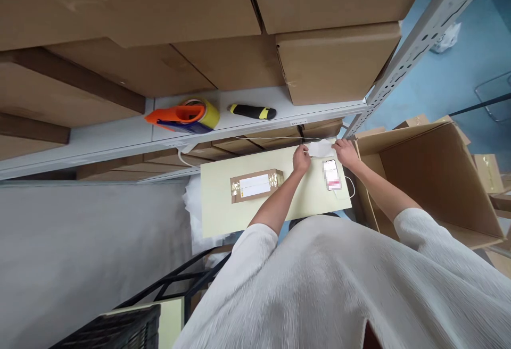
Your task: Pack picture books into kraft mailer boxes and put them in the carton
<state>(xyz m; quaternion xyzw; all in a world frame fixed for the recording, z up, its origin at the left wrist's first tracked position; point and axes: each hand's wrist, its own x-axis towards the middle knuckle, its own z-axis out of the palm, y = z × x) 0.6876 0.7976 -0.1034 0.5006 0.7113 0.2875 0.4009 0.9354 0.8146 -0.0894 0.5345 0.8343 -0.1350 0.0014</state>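
A white sheet of paper is stretched between my two hands over the far right part of the pale table. My left hand pinches the sheet's left edge, fingers closed. At the opposite edge, my right hand grips it, also closed. Just below the paper lies a phone with its screen lit and partly blurred. Left of my left forearm sits a taped cardboard box bearing a white label.
An orange tape dispenser and a black-and-yellow utility knife lie on the shelf edge, before stacked cartons. A large open carton stands right of the table. A white cable curls beside the phone.
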